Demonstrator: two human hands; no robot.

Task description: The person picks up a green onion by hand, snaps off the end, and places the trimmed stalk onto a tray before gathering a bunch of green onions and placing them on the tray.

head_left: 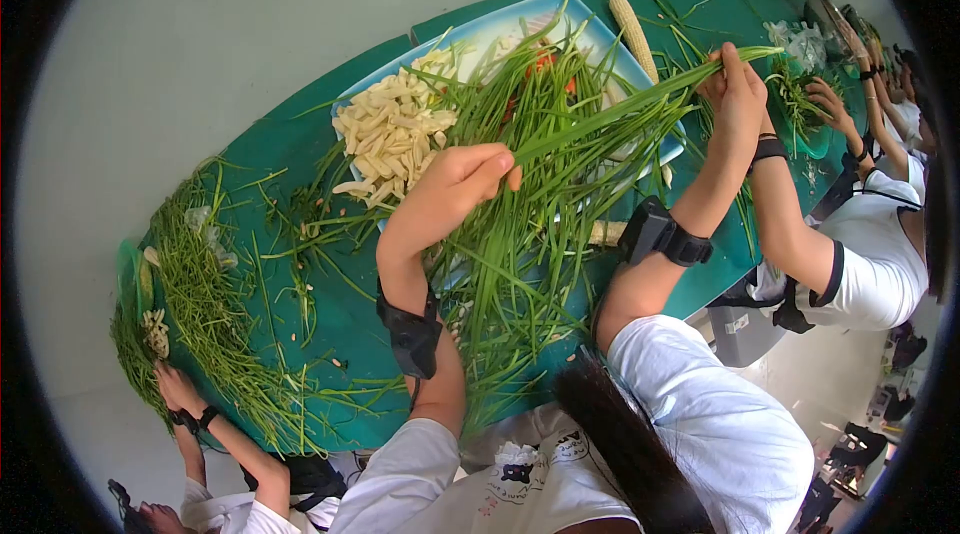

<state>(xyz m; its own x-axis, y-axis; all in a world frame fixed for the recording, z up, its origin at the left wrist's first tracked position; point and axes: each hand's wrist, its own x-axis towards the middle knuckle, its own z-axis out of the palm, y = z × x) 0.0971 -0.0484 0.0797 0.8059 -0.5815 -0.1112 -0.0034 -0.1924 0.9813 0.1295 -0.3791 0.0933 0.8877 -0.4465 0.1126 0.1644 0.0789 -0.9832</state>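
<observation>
My left hand [465, 179] is closed on long green leaves [620, 114], thumb and fingers pinched together. At the other end of the same leaves, higher and to the right, my right hand [735, 89] pinches their pale tips. The leaves are stretched between both hands, above a blue-rimmed tray [545, 6]. A large heap of green stalks [530, 234] spreads over the tray and down toward my body. Pale cut pieces [390, 124] are piled on the tray's left side, and bits of red show under the greens.
A corn cob [632, 34] lies beyond the tray on the green table [370, 374]. Thin greens [215, 304] are heaped at the left, near a co-worker's hands [180, 394]. At the right, another person's hand [830, 104] is by a green basket [812, 139] of leaves.
</observation>
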